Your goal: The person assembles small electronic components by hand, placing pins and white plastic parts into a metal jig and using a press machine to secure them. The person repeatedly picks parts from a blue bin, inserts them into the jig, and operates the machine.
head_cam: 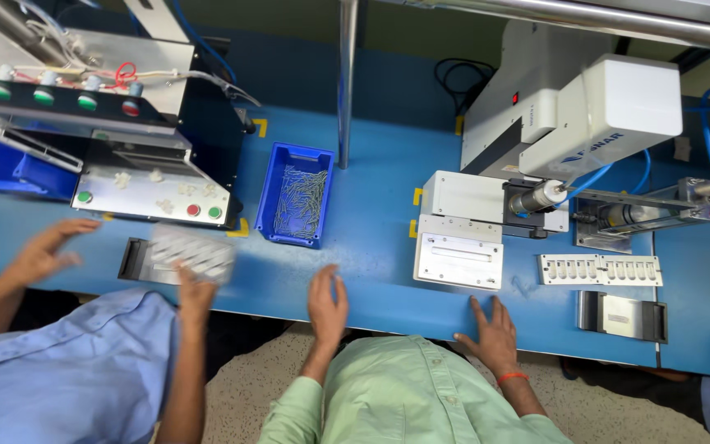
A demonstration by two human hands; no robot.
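My left hand (328, 300) hovers over the blue table (371, 247) with fingers apart and nothing in it, just below a blue bin (294, 196) of small metal pins. My right hand (491, 329) lies flat on the table's front edge, fingers spread, holding nothing. It is right below a white fixture block (459, 242) with a slot in its top plate. A green shirt covers my arms.
To the left a co-worker in a blue shirt holds a blurred white tray (193, 253) over a metal plate, in front of a control box with coloured buttons (154, 189). A white machine (573, 107) stands at the back right. A white slotted tray (600, 269) and a metal holder (623, 315) lie to the right.
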